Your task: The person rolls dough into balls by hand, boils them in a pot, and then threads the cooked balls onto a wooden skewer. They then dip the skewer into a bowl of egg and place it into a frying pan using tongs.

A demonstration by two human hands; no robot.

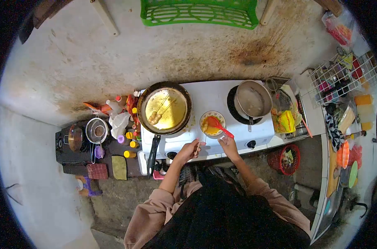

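A small patterned bowl (pixel 222 116) of orange-yellow mixture stands on the white stove, with a red spoon (pixel 225 131) leaning in it. My right hand (pixel 229 148) is closed at the bowl's near rim, just below the spoon handle; its fingertips are partly hidden. My left hand (pixel 188 152) pinches a thin wooden skewer (pixel 197 148) left of the bowl. What the skewer's far end carries is not clear. In the black frying pan (pixel 188 101) at the left, skewered food (pixel 155 118) lies in yellow oil, its sticks pointing up and right.
A pot (pixel 253 99) of cloudy liquid sits on the right burner. The frying pan's handle (pixel 153 155) juts over the stove's front edge. Yellow-capped jars (pixel 130 154) and a strainer (pixel 97 130) stand left. A yellow packet (pixel 286 122) and red basket (pixel 289 159) are right.
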